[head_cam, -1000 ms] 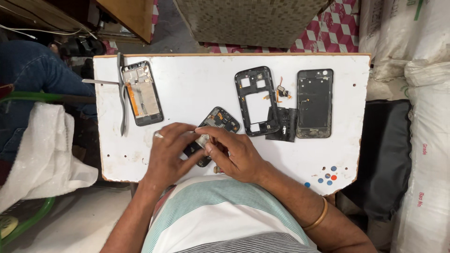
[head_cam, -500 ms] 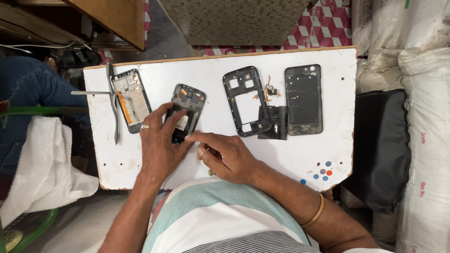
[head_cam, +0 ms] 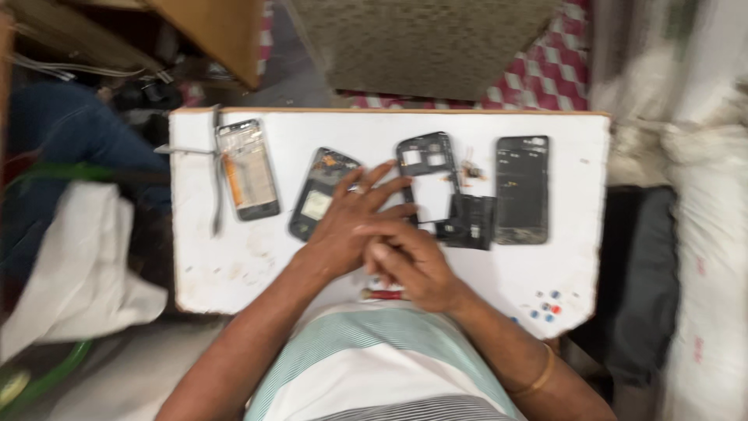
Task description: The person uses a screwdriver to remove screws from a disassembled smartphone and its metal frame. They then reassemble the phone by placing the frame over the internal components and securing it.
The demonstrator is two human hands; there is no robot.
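The picture was motion-blurred, so fine detail was hard to read. The left hand [head_cam: 351,222] lay flat over the middle of the white board [head_cam: 234,273], fingers spread and reaching to the right — it gripped nothing, and its fingertips came up against the left edge of the empty black phone frame [head_cam: 427,175]. Just left of that hand, partly under its thumb side, lay an opened phone body [head_cam: 318,199] with its inner parts showing, tilted a little on the board. The right hand [head_cam: 413,269] rested at the near edge of the board, its fingers loosely curled and overlapping the left hand; whether it pinched anything could not be told. A small red-handled tool [head_cam: 386,295] lay on the board right beside it — touching or not, the blur hid that.

Farther left lay a screen assembly [head_cam: 248,168] with a pair of tweezers [head_cam: 216,175] alongside. To the right of the frame sat a dark square part [head_cam: 470,222] and a black back cover [head_cam: 522,187].
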